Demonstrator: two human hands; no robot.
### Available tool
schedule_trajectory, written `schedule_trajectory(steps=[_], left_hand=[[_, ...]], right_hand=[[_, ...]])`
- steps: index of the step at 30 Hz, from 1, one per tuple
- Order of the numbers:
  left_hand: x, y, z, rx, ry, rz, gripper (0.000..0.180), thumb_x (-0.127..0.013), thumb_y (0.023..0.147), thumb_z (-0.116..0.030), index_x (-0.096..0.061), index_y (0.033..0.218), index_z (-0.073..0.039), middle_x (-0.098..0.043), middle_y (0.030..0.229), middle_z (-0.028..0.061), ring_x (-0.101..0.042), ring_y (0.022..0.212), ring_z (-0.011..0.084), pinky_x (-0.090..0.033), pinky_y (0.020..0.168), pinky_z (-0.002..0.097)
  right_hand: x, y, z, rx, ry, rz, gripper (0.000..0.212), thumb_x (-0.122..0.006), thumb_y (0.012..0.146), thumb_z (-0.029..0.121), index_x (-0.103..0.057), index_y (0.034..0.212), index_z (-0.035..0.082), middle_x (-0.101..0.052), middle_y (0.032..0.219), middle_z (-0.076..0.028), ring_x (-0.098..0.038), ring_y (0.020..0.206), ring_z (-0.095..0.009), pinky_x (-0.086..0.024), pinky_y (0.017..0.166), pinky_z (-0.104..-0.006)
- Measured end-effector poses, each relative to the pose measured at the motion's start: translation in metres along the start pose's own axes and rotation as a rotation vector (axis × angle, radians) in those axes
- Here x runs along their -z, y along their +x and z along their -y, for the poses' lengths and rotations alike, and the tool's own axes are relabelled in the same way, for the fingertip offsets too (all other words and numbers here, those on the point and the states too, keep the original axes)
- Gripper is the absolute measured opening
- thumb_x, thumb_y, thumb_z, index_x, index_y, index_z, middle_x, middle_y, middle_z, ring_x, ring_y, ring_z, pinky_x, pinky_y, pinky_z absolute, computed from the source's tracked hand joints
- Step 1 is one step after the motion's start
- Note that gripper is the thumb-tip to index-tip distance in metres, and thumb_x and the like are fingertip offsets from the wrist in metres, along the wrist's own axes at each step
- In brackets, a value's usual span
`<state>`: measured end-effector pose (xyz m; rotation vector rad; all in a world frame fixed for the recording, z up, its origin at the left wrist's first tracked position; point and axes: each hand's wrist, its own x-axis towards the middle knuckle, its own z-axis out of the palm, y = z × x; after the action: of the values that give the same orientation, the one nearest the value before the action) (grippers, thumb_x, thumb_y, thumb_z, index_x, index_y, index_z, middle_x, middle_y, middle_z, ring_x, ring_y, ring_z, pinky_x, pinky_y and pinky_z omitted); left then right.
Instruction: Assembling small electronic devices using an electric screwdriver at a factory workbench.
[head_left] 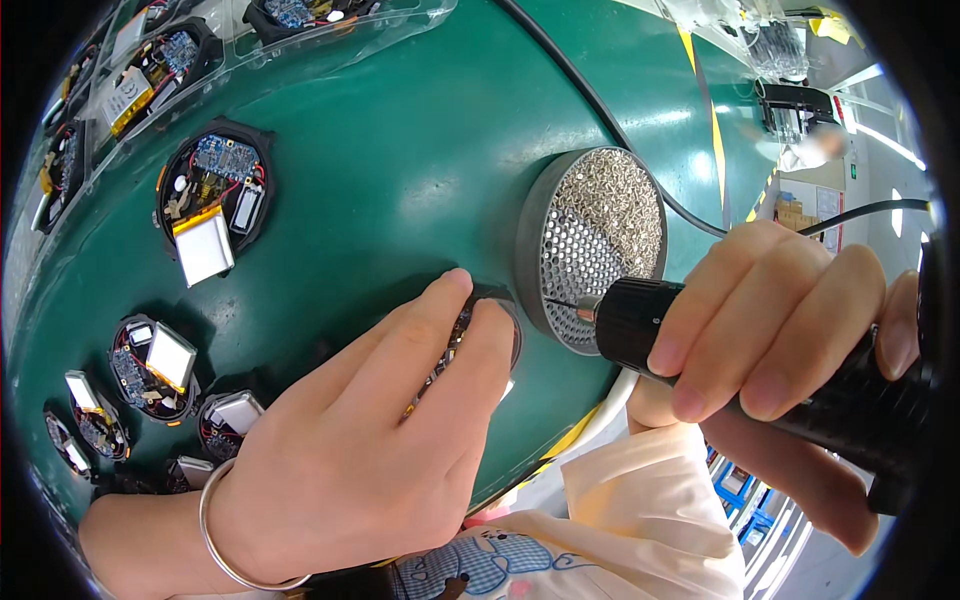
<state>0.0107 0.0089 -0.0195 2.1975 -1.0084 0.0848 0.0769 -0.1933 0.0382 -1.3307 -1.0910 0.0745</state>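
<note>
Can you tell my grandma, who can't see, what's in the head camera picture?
A person's right hand grips a black screwdriver, its thin tip over a round grey dish of tiny silver screws. The left hand rests on a round device on a green table. Similar devices with exposed circuit boards lie toward the left.

A screw dish, power screwdriver and circuit boards mark an electronics assembly workshop.

Right fingers grip screwdriver at screw dish.
</note>
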Motion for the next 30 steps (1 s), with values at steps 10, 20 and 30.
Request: schedule_trajectory(steps=[10, 20, 30], left_hand=[[0.000, 0.000, 0.000, 0.023, -0.025, 0.017, 0.038, -0.064, 0.065, -0.002, -0.060, 0.100, 0.012, -0.054, 0.106, 0.0172, -0.055, 0.104, 0.0337, -0.052, 0.080, 0.0349], [-0.003, 0.001, -0.002, 0.030, -0.011, 0.005, 0.038, -0.064, 0.068, -0.002, -0.057, 0.103, 0.013, -0.051, 0.115, 0.0179, -0.054, 0.106, 0.0325, -0.051, 0.080, 0.0336], [0.003, 0.003, 0.008, 0.016, -0.013, 0.024, 0.038, -0.067, 0.069, -0.004, -0.059, 0.105, 0.003, -0.051, 0.116, 0.0166, -0.058, 0.099, 0.0303, -0.052, 0.076, 0.0339]], right_hand=[[0.007, -0.005, 0.011, 0.180, 0.182, -0.293, 0.054, -0.075, 0.073, 0.039, -0.044, 0.095, 0.000, -0.052, 0.068, -0.006, -0.056, 0.043, -0.014, -0.048, 0.037, -0.0236], [-0.015, -0.006, 0.001, 0.144, 0.054, -0.287, 0.052, -0.075, 0.074, 0.036, -0.040, 0.090, 0.001, -0.053, 0.063, -0.006, -0.056, 0.040, -0.013, -0.046, 0.033, -0.0186], [-0.017, -0.008, 0.003, 0.091, 0.010, -0.199, 0.055, -0.072, 0.075, 0.043, -0.040, 0.090, 0.001, -0.055, 0.068, -0.009, -0.058, 0.042, -0.015, -0.048, 0.035, -0.0201]])
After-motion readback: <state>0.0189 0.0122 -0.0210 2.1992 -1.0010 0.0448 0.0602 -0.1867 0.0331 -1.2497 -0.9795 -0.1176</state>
